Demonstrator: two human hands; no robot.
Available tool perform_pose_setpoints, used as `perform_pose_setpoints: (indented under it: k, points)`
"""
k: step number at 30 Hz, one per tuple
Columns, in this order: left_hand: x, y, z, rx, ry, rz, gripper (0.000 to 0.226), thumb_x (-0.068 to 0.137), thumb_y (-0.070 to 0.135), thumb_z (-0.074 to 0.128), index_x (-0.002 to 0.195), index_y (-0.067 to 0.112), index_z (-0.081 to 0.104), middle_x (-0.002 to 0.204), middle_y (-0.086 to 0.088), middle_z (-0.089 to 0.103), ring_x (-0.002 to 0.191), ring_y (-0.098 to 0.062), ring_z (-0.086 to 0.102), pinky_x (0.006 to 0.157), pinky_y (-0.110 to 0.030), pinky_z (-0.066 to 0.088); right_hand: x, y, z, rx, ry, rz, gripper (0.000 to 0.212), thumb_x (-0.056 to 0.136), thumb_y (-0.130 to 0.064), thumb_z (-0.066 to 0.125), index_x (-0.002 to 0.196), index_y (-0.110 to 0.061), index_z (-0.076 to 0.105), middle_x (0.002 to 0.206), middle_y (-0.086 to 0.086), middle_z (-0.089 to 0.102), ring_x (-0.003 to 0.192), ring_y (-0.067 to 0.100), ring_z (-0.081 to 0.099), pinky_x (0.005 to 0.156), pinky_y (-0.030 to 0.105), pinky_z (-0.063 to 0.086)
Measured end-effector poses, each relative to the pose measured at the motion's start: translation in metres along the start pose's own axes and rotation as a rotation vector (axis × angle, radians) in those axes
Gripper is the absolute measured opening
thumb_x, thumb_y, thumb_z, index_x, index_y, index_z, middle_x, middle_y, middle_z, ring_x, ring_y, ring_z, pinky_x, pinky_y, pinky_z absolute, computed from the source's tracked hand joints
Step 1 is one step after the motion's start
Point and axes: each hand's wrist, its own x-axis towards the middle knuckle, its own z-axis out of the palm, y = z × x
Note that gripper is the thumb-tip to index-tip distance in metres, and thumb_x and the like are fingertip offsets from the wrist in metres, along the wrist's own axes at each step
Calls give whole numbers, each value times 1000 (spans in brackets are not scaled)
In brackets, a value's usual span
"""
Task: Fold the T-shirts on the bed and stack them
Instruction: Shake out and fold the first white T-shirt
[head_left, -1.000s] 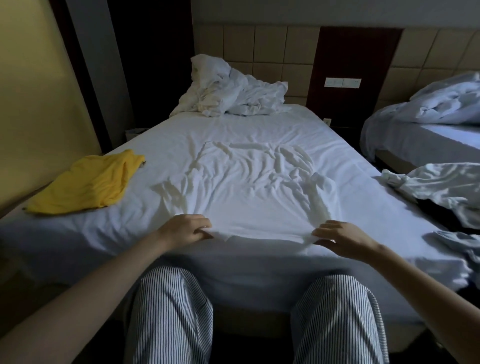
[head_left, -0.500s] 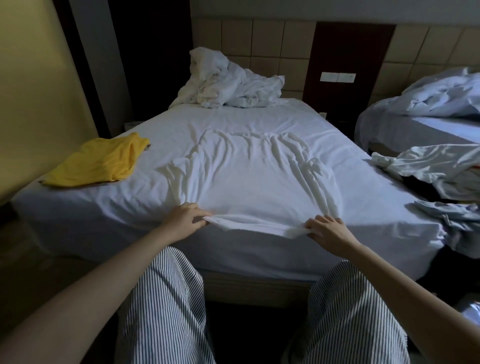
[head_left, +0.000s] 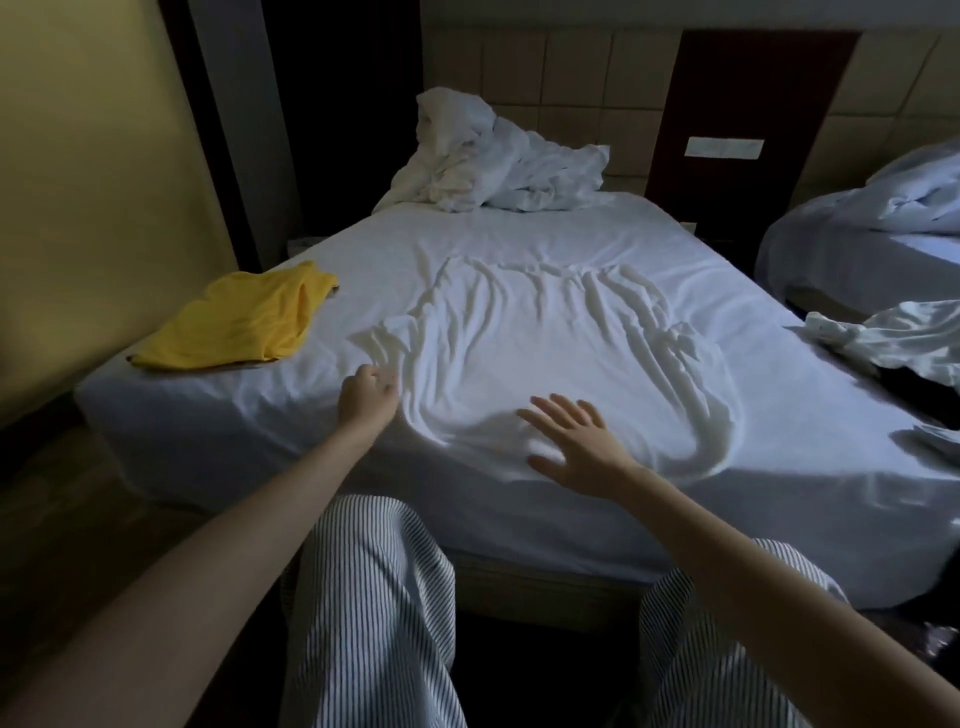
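Note:
A white T-shirt (head_left: 545, 338) lies spread and wrinkled on the white bed (head_left: 208, 431), hem toward me. My left hand (head_left: 368, 397) is at the shirt's left side just below the sleeve, fingers curled into the fabric. My right hand (head_left: 574, 447) rests flat on the hem with its fingers spread. A yellow T-shirt (head_left: 244, 322) lies loosely bunched at the bed's left edge, apart from both hands.
A crumpled white duvet (head_left: 498, 156) is heaped at the head of the bed. More pale garments (head_left: 893, 338) lie at the right edge, beside a second bed (head_left: 857, 249). A yellow wall runs close along the left. My striped trouser legs stand against the bed's foot.
Both hands let go of the hem they had been pulling. My left hand moved up to the shirt's left side, and my right hand opened flat on the hem.

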Motion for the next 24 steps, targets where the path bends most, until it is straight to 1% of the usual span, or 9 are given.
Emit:
perform_pose_setpoints:
  k: [4, 6, 9, 13, 16, 18, 20, 22, 24]
  points:
    - [33, 3, -7, -150, -1, -275, 38, 89, 20, 53, 117, -6, 57, 120, -21, 61, 106, -35, 59, 84, -36, 48, 44, -48, 22, 32, -17, -77, 91, 70, -71, 14, 149, -27, 17, 158, 2, 10, 146, 26, 5, 115, 41, -2]
    - [48, 5, -8, -242, -16, -322, 28, 85, 16, 55, 98, -7, 63, 100, -19, 68, 90, -31, 64, 70, -33, 49, 63, -72, 35, 48, 3, -107, 84, 79, -66, 34, 149, -22, 19, 157, 7, 12, 145, 32, 7, 115, 45, -3]
    - [72, 5, -3, -343, -22, -389, 23, 80, 12, 59, 92, -6, 64, 74, -14, 65, 72, -27, 64, 68, -30, 55, 87, -100, 52, 22, -20, -85, 89, 81, -49, 62, 150, -17, 16, 157, 10, 10, 144, 37, 7, 114, 47, -4]
    - [87, 14, 4, -246, -73, -383, 29, 85, 26, 62, 67, 6, 54, 56, -7, 52, 48, -18, 47, 47, -25, 42, 108, -117, 65, -100, 20, 47, 94, 49, -50, 82, 132, -16, 54, 134, 9, 55, 117, 36, 56, 93, 51, 45]
    - [95, 5, 1, -386, -33, -376, 17, 89, 19, 57, 78, 7, 55, 58, -6, 48, 50, -17, 43, 45, -22, 36, 111, -118, 65, -112, 106, 25, 51, 74, -43, 57, 119, -21, 65, 123, 5, 64, 106, 32, 63, 82, 47, 52]
    - [94, -10, -12, -650, 29, -368, 10, 92, 12, 51, 84, 13, 57, 65, -5, 50, 55, -14, 45, 47, -21, 39, 111, -116, 63, -22, 156, 7, 46, 81, -35, 38, 111, -21, 69, 116, 3, 67, 101, 31, 66, 79, 45, 53]
    - [88, -27, -28, -968, 54, -398, 20, 96, 8, 45, 80, 18, 50, 71, -4, 52, 61, -13, 51, 52, -24, 47, 113, -121, 55, 32, 204, -13, 44, 84, -33, 36, 112, -21, 68, 116, 3, 67, 104, 31, 65, 84, 46, 51]
    - [78, -41, -42, -1204, 23, -461, 25, 99, 6, 39, 79, 18, 48, 72, -6, 61, 65, -17, 60, 51, -29, 53, 118, -130, 47, 97, 122, -95, 42, 92, -31, 38, 128, -19, 57, 136, 5, 54, 125, 32, 50, 102, 51, 36]
    - [71, -48, -45, -1335, -40, -490, 25, 100, 7, 35, 85, 15, 53, 90, -10, 66, 86, -23, 65, 66, -37, 56, 117, -132, 47, 62, 41, -180, 40, 97, -25, 42, 135, -18, 48, 147, 4, 40, 136, 30, 33, 108, 51, 19]
